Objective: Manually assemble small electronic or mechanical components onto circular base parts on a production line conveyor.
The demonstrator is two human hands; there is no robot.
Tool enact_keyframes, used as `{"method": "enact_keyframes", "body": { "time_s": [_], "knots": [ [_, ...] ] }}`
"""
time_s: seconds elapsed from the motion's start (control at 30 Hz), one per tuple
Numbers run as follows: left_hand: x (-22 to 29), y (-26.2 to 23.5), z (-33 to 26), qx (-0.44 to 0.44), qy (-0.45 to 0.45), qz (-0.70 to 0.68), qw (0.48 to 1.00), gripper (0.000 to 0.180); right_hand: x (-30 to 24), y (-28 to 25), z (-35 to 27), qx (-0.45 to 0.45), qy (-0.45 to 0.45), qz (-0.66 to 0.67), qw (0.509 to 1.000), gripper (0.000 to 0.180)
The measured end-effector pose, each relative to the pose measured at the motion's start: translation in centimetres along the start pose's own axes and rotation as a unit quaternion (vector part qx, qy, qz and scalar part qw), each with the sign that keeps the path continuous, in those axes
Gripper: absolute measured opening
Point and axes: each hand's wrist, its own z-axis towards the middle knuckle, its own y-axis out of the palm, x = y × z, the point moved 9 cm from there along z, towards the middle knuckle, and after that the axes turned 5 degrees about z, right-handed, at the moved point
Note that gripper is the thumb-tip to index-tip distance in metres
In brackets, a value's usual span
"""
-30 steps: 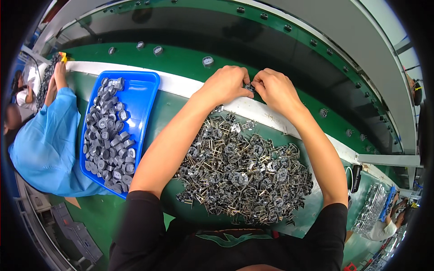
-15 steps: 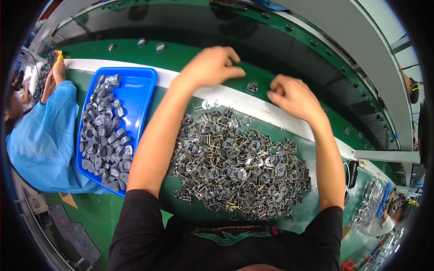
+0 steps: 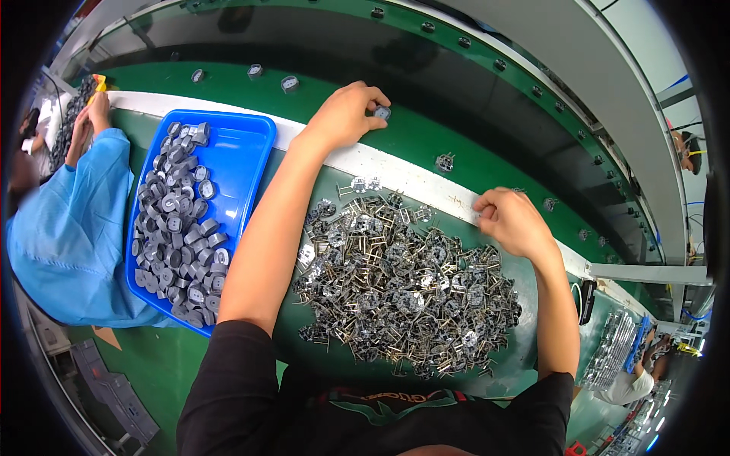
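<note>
Grey cap (image 3: 382, 112) is on the green belt (image 3: 414, 144), left hand (image 3: 352, 115) on it: thumb and forefinger at either side, looks pinched. Right hand (image 3: 513, 220) is at the white ledge (image 3: 411, 182), fingers curled in; can't tell if anything's in them, fingertips too small to read. Pinned part (image 3: 445, 162) sits on the belt between the two hands, touching neither. Big pile of metal-pinned parts (image 3: 411, 289) on the green table (image 3: 287, 334), between the forearms. Blue tray (image 3: 242, 144) left of the left forearm, heaped with more caps (image 3: 175, 220). Co-worker's blue sleeve (image 3: 72, 205) is just beyond the tray.
</note>
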Motion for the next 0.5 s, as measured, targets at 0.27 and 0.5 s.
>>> {"method": "enact_keyframes", "body": {
  "time_s": [0.27,0.5],
  "knots": [
    [0.0,0.1,0.0,-0.001,0.02,-0.029,0.999,0.038,-5.1,-2.6,7.7,0.15,-0.092,0.14,0.974,0.018],
    [1.0,0.5,-0.3,0.061,0.038,0.005,0.997,0.039,-8.2,-0.5,13.6,0.191,-0.117,0.064,0.973,0.018]
  ]
}}
